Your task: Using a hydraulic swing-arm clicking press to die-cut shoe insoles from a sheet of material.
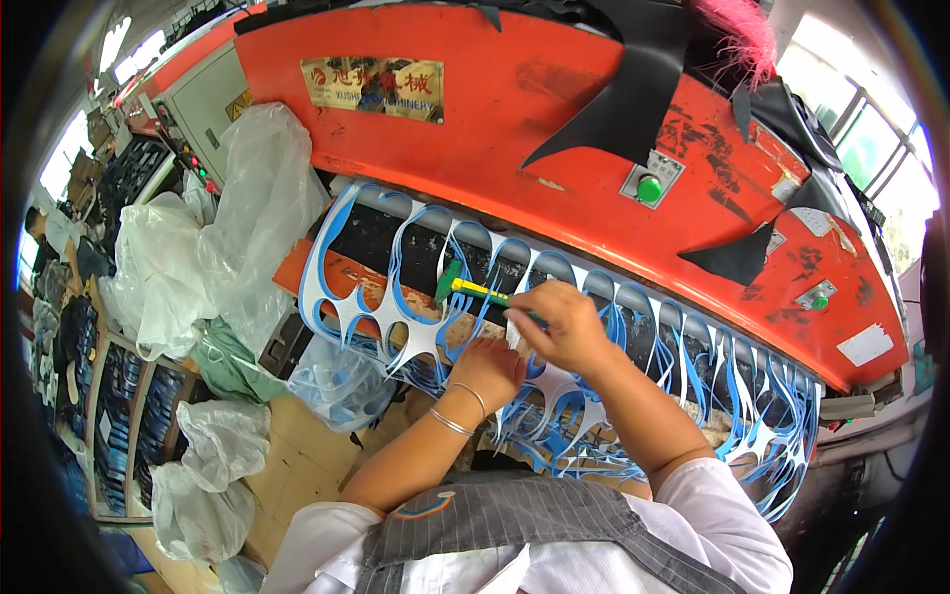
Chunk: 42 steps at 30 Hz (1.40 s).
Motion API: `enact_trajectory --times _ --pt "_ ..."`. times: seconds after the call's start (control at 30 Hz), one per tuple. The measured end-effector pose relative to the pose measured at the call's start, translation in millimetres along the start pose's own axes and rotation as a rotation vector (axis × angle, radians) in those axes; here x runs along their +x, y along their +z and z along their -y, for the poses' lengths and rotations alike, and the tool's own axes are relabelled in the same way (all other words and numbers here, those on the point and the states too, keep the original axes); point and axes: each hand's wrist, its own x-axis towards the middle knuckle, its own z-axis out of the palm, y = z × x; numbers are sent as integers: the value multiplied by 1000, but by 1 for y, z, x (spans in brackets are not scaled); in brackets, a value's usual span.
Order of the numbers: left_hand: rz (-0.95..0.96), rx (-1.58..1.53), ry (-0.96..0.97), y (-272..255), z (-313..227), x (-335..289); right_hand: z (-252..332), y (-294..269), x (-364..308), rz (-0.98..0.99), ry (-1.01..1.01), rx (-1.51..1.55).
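Note:
My right hand [566, 322] is closed around the handle of a small hammer [479, 289] with a green head and a yellow-and-green handle. The hammer's head points left, over the dark bed of the red machine [485, 94]. Just below and to the left, my left hand [490, 370] has its fingers curled at the cut sheets; what they hold, if anything, is hidden. Stacked white and blue sheets [421, 339] with rows of rounded cut-outs stretch along the machine's front, and their thin strips hang over its edge.
Green buttons [648, 188] sit on the machine's front, below draped black material [628, 99]. Clear plastic bags [158, 272] stand at the left, near a rack [134, 416] of dark blue pieces. Another person [54, 238] is at the far left.

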Motion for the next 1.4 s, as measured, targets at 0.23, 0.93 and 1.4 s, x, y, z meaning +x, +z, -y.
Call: enact_trajectory --times 0.23,0.93,1.4 --pt "357 -55 80 -33 19 47 -85 -17 26 109 350 -3" --pt "-267 -350 264 -19 193 179 -177 128 83 -132 80 84" --pt "-186 -216 87 15 216 150 -248 138 206 961 20 -662"
